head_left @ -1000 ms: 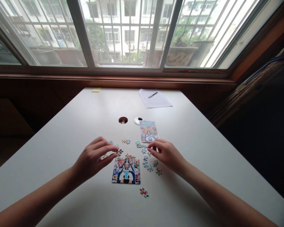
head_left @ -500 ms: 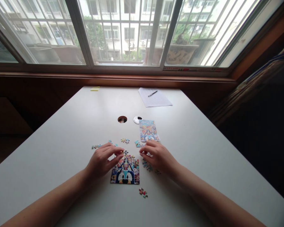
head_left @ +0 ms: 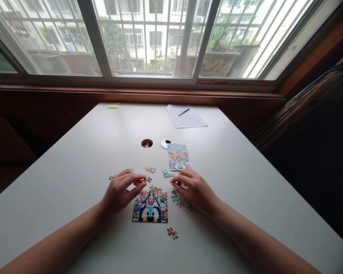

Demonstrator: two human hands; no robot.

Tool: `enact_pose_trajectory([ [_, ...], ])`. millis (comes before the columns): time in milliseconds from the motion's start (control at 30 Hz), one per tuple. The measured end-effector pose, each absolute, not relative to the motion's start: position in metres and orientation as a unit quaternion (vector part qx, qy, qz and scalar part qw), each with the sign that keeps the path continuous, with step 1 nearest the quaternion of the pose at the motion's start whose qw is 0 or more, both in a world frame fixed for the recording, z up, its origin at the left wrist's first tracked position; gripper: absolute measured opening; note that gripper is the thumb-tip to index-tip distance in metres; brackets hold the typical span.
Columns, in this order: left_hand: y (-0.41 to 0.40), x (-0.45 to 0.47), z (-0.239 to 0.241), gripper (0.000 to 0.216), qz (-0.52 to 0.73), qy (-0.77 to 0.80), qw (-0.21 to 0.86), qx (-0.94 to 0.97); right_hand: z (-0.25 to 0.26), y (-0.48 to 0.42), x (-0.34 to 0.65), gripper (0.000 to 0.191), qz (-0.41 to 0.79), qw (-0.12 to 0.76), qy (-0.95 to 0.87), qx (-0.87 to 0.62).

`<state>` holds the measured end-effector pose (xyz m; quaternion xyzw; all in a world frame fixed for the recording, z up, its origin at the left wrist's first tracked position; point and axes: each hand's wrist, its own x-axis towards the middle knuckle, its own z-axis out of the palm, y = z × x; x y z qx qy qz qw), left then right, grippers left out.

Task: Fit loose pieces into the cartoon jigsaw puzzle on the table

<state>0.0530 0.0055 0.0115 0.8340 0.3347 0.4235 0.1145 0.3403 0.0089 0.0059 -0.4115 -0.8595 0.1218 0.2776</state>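
A partly joined jigsaw puzzle [head_left: 150, 207] with a blue cartoon dog's face lies flat on the table in front of me. My left hand [head_left: 126, 187] is over its upper left, thumb and forefinger closed on a small puzzle piece [head_left: 148, 179] above the puzzle's ragged top edge. To the right of the puzzle, the fingers of my right hand [head_left: 192, 185] are pinched low among loose pieces; what is between them is hidden. More loose puzzle pieces [head_left: 177, 199] lie below that hand. The printed picture card [head_left: 179, 156] is just beyond it.
Other puzzle pieces [head_left: 150, 169] lie behind the puzzle, and a small cluster [head_left: 172, 233] sits at its front right. Farther off are a cable hole [head_left: 146, 143], its round metal cover [head_left: 165, 144], paper sheets [head_left: 188, 118] with a pen [head_left: 184, 112], and yellow sticky notes [head_left: 113, 105].
My left hand has drawn slightly back and left, lifting off the puzzle's top edge with the piece at its fingertips. My right hand has shifted slightly to the right, still pinched.
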Motion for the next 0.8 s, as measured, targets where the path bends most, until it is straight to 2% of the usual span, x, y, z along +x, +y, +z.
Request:
enact_pose_trajectory([
  [800, 0.0028, 0.0549, 0.0087, 0.024, 0.423, 0.303, 0.105, 0.847, -0.0011, 0.0103, 0.3388, 0.012, 0.072, 0.283, -0.879, -0.377],
])
